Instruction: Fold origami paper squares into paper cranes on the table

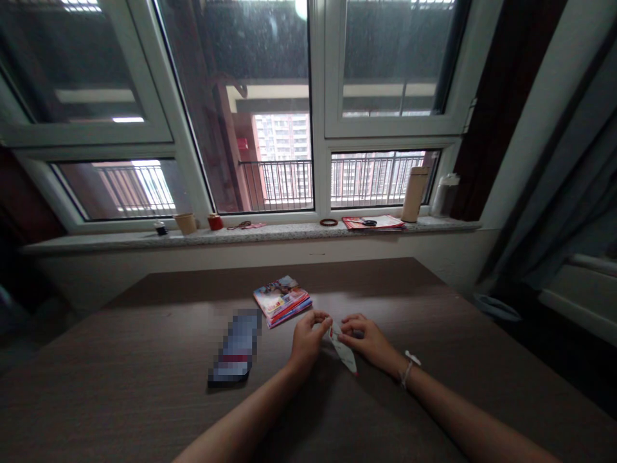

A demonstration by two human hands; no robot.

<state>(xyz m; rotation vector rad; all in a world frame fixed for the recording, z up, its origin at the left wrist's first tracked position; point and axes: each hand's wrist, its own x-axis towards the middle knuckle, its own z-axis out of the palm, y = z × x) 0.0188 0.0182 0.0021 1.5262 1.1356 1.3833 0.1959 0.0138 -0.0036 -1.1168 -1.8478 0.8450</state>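
A small folded piece of pale paper point(344, 352), narrowing to a reddish tip at its lower end, is between my hands above the brown table point(159, 334). My left hand point(308, 335) pinches its upper end between thumb and fingers, where a bit of red shows. From the other side, my right hand point(365, 341) has its thumb and fingertips on the paper's right edge, the fingers curled. Just beyond my left hand lies a stack of colourful printed paper point(283, 301). Left of it rests a pixelated phone-like object point(236, 350).
Along the stone windowsill point(289, 231) stand a paper cup point(186, 223), a red spool-like item point(214, 222), a ring-shaped bracelet point(328, 222), papers with dark scissors point(369, 222), a beige bottle point(415, 195) and a clear bottle point(445, 195). A grey curtain point(554, 148) hangs at right.
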